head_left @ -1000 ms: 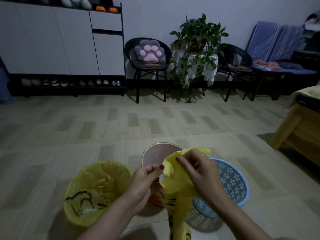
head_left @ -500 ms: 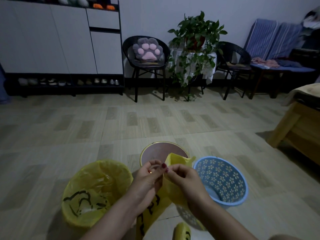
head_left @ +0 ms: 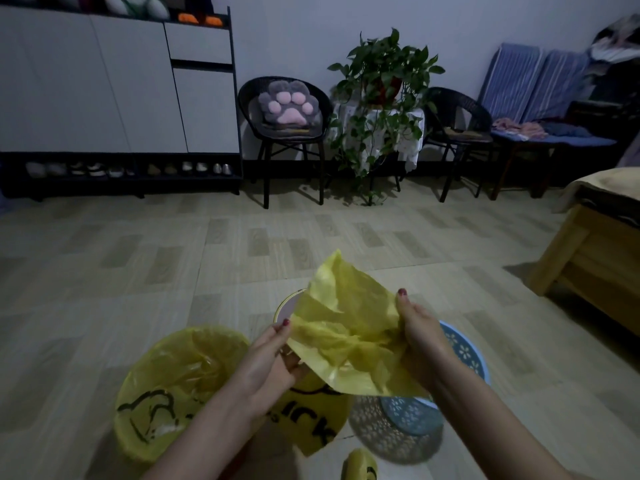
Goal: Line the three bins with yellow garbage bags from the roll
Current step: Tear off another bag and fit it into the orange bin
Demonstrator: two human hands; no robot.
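From the head camera, the left hand [head_left: 268, 362] and the right hand [head_left: 420, 344] each pinch one side of a yellow bag [head_left: 346, 327], spreading its mouth above the middle bin [head_left: 285, 304]. The film looks thin — a hard pull could tear it, or the layers may stay stuck. Left of that bin stands the lined bin [head_left: 180, 386]; right of it, the blue basket [head_left: 464, 358] — partly hidden by the bag. The roll [head_left: 360, 465] lies nearer the person.

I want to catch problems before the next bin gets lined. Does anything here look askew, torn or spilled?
Nothing stands out. The lined bin stands upright with its bag over the rim, both hands spread a whole yellow bag, and the roll lies on the floor. No spill shows.
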